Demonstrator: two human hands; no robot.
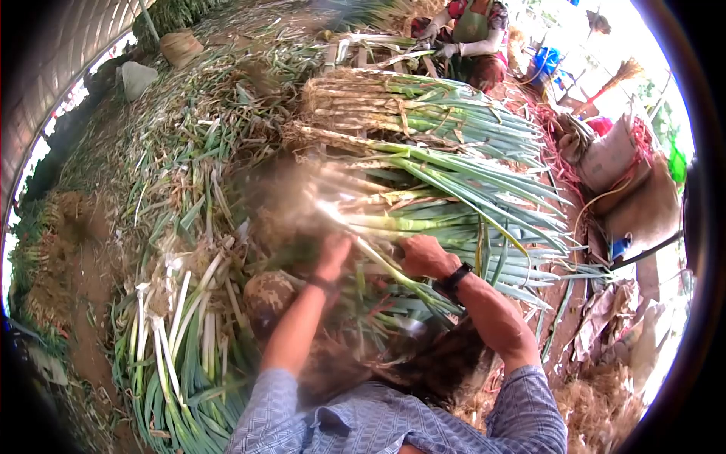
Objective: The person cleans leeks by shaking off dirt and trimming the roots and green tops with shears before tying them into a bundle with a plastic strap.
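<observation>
Single green onion (382, 259) lay aslant between the hands, pale end far-left, leaves near-right. Left hand (333, 253) nearer, blurred against the stalk; grip couldn't be told. Right hand (426, 256) just right of it, curled, how tightly or around what unclear.
</observation>
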